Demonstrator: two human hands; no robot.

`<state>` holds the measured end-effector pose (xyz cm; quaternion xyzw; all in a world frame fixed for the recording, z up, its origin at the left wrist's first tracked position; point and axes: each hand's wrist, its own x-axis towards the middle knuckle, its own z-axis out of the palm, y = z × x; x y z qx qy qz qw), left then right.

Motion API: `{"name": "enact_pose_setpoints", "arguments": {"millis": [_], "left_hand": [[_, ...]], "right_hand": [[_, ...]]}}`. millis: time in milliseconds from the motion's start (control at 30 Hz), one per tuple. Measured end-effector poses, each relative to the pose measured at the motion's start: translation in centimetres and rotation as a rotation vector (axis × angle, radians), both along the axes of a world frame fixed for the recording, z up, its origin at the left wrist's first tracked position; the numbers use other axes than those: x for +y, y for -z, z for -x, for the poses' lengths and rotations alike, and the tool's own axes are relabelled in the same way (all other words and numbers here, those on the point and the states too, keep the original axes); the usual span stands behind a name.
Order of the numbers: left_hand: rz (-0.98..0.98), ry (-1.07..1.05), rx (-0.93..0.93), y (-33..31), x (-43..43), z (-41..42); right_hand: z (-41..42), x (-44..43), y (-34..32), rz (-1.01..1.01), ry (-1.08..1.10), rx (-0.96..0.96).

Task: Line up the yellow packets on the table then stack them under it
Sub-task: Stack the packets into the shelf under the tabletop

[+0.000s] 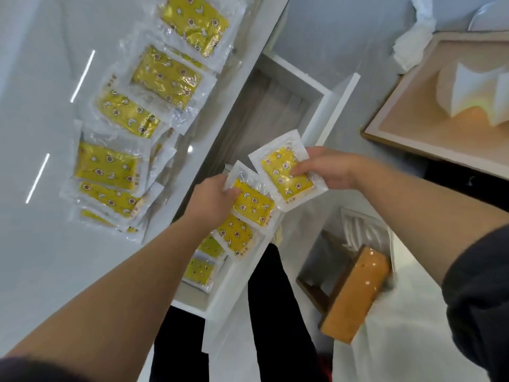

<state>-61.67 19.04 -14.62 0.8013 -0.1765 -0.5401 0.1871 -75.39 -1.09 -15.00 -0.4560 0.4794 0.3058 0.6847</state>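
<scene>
**Yellow packets at the drawer stage.** Two packets were held over the open drawer [300, 78] beneath the table [41, 257]. The upper packet [286, 172] was pinched at its right edge by the right hand [327, 169], one digit laid on the yellow face. The lower packet [253, 204] was gripped at its left edge by the left hand [212, 199]. The packets were judged light, soft and limp, and their clear film wrappers slippery. Hold was best taken across the sealed border. Counted: two held, at least three stacked packets [235, 237] overlapped in the drawer, and about six table packets [165, 75] set in a row. The nearest of these overlapped, so that count was uncertain.
</scene>
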Motion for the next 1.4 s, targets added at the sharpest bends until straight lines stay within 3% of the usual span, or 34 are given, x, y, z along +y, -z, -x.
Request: {"name": "enact_pose_setpoints", "arguments": {"millis": [233,467,633,833,933,1033,1200,1400], "left_hand": [[-0.095,-0.053,-0.145,5.5,1.7,0.7],[-0.237,-0.117,-0.035,9.7,3.6,0.2],[-0.160,-0.115,0.002,11.9,3.3,0.2],[-0.016,-0.094,-0.007,13.4,1.9,0.3],[-0.023,-0.106,0.051,13.7,2.0,0.1],[-0.035,-0.100,0.095,13.5,2.4,-0.4],[0.089,0.018,-0.097,12.8,1.6,-0.6],[0.008,0.047,-0.032,14.0,-0.8,-0.3]], "right_hand": [[-3.4,-2.9,3.0,0.387,-0.401,-0.092],[-7.1,-2.0,5.7,0.619,-0.899,-0.105],[-9.5,-0.6,9.3,0.643,-1.007,-0.194],[-10.2,-0.1,13.1,0.635,-1.176,-0.102],[-9.7,-0.6,13.8,0.678,-1.186,-0.060],[-9.4,-1.6,13.5,0.598,-1.151,-0.035],[-9.5,-3.4,12.6,0.539,-1.158,-0.025],[-9.8,-4.8,13.6,0.734,-1.181,0.032]]}}
